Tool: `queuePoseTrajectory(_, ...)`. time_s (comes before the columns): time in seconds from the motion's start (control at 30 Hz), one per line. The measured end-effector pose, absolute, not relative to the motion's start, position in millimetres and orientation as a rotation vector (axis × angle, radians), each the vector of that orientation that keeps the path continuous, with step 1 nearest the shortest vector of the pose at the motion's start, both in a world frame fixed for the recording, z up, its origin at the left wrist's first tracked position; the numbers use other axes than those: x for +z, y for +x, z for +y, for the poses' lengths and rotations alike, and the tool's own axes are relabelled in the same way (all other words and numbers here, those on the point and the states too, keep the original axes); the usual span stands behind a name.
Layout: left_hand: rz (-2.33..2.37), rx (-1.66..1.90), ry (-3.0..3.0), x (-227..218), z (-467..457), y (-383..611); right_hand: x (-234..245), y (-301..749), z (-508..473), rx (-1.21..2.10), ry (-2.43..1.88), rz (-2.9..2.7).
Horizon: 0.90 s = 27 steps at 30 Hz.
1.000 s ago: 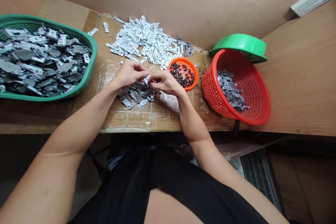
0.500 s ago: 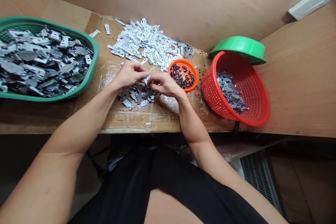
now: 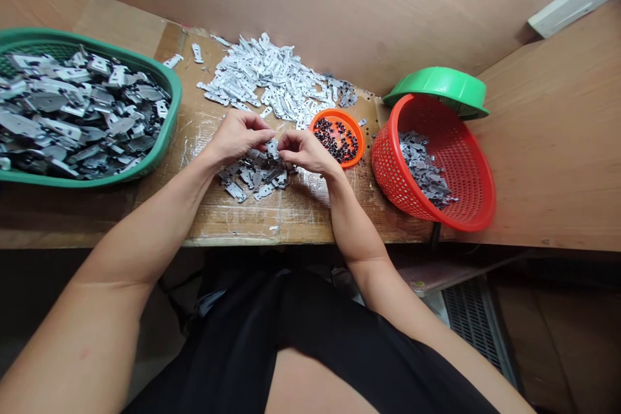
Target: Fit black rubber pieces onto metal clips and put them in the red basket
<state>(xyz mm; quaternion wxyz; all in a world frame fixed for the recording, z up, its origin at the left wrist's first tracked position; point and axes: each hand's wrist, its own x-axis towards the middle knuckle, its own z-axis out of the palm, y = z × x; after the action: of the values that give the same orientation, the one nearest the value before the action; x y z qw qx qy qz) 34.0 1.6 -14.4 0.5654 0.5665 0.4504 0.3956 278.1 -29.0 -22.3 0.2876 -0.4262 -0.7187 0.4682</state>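
Note:
My left hand (image 3: 239, 134) and my right hand (image 3: 305, 151) meet fingertip to fingertip just above a small heap of grey metal parts (image 3: 255, 176) on the wooden bench (image 3: 301, 210). Both hands are closed in a pinch on a small metal piece (image 3: 272, 146) between them; its shape is mostly hidden by the fingers. A small orange bowl (image 3: 339, 119) of dark little beads sits right beside my right hand.
A green basket (image 3: 167, 123) full of grey metal plates stands at the left. A pile of white metal strips (image 3: 266, 81) lies at the back. A red mesh basket (image 3: 451, 162) with grey parts leans at the right, a green bowl (image 3: 439, 85) behind it.
Both hands stay pinched together over the grey heap; the fingers have shifted only slightly. The view has barely moved.

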Motion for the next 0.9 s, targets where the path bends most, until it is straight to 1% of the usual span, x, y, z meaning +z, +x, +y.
queuePoseTrajectory(0.2, 1.107, 0.923, 1.339, -17.2, 2.1, 33.2, -11.2, 276.4, -33.7, 1.223, -1.194, -1.958)
queuePoseTrajectory(0.33, 1.125, 0.911, 1.310, -15.0, 0.8, 34.2, 6.5, 284.3, -36.1, 1.164, -1.293, -2.002)
queuePoseTrajectory(0.47, 1.167, 0.929, 1.219, -11.8, 4.4, 32.5, 30.6, 315.4, -55.1, 0.938, -1.570, -2.166)
queuePoseTrajectory(0.53, 1.181, 0.955, 1.171, -11.7, 8.7, 30.5, 34.5, 332.5, -75.8, 0.805, -1.733, -2.239)
queuePoseTrajectory(0.6, 1.185, 0.969, 1.140, -12.6, 12.8, 28.9, 27.8, 344.5, -99.4, 0.680, -1.893, -2.239)
queuePoseTrajectory(0.7, 1.188, 0.971, 1.121, -14.3, 14.6, 29.1, 3.0, 350.7, -126.9, 0.494, -2.054, -2.170)
queuePoseTrajectory(0.8, 1.175, 0.975, 1.108, -14.8, 11.5, 32.5, -20.5, 349.4, -136.7, 0.371, -2.088, -2.195)
queuePoseTrajectory(0.9, 1.182, 0.954, 1.100, -13.1, 7.4, 36.1, -28.1, 348.5, -133.9, 0.318, -2.033, -2.283)
